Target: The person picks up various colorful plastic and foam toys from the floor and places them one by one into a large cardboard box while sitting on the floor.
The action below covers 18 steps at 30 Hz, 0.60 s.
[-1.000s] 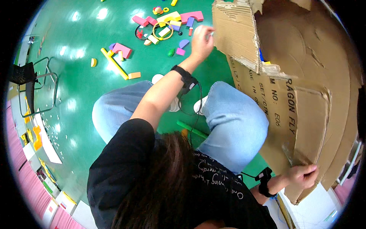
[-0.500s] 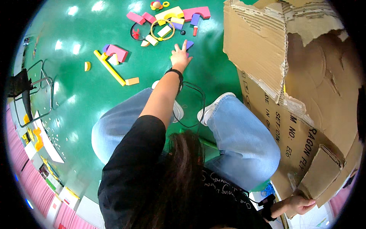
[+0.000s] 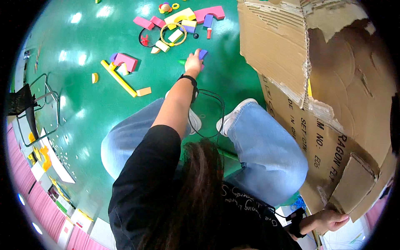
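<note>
My left hand (image 3: 193, 63) reaches down to the green floor beyond my feet. Its fingers are closed at a small purple block (image 3: 203, 54). A pink piece (image 3: 202, 67) peeks out at the palm's right side, mostly covered by the hand. On the other side, the tip of a green piece (image 3: 182, 62) shows beside the fingers. Low on the right, my right hand (image 3: 332, 220) is closed on the lower edge of a big torn cardboard box (image 3: 287, 112), where a loose flap (image 3: 353, 181) folds out.
Farther off lie a pink arch block (image 3: 210, 13), a yellow arch block (image 3: 180, 16), a rope ring (image 3: 174, 34) and a red-capped tube (image 3: 209, 33). To the left are a yellow stick (image 3: 118, 78) and another pink arch (image 3: 126, 61). A metal-framed chair (image 3: 54, 100) stands far left.
My left hand's spread fingers have drawn together at the purple block, which now sits slightly lower in the picture. My right hand stays at the box edge.
</note>
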Each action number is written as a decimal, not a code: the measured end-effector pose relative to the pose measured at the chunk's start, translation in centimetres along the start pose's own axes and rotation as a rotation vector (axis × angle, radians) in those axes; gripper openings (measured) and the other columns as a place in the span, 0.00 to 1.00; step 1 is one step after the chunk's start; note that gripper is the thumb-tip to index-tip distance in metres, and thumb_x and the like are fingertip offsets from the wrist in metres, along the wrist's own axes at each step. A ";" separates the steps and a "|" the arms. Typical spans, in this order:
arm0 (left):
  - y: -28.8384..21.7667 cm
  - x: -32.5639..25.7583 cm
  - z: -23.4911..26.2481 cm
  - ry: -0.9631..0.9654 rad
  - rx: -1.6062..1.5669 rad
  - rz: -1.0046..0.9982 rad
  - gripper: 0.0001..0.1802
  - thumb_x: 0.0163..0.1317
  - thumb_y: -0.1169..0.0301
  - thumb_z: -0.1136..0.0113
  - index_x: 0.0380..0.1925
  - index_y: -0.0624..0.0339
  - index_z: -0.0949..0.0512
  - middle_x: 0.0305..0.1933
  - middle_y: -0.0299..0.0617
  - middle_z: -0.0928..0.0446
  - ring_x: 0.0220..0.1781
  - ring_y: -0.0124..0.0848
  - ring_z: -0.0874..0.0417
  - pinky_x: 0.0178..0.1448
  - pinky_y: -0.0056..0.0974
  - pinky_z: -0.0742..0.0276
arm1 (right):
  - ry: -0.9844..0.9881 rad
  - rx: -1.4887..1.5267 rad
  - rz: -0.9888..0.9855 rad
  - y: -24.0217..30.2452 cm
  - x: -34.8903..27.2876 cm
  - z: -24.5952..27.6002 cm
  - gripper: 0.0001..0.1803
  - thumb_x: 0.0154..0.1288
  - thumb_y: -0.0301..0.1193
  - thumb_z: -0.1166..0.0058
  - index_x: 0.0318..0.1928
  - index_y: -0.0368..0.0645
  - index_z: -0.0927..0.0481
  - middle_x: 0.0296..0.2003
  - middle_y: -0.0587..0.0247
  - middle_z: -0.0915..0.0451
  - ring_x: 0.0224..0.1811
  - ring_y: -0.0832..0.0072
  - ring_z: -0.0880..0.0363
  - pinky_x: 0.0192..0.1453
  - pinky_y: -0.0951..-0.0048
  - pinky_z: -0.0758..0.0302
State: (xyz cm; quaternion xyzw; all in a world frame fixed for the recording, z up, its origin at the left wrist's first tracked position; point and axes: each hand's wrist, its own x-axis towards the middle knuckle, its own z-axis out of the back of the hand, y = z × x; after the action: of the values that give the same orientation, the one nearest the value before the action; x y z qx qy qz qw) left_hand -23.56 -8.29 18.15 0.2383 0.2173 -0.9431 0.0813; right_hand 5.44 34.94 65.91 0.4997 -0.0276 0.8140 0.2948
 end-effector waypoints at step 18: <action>-19.8 -11.5 17.8 0.067 -1.078 -0.626 0.30 0.58 0.75 0.44 0.58 0.49 0.43 0.45 0.44 0.30 0.37 0.30 0.20 0.25 0.32 0.20 | 0.001 -0.092 0.343 4.4 0.0 -2.0 0.11 0.56 0.34 0.48 0.21 0.44 0.24 0.13 0.65 0.30 0.15 0.66 0.34 0.22 0.65 0.42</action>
State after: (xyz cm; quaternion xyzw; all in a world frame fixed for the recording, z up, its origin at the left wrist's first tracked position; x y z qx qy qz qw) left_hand -25.97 1.98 45.18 0.1182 0.7247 -0.6719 -0.0971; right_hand 1.59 32.00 65.97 0.4732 -0.1495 0.8505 0.1744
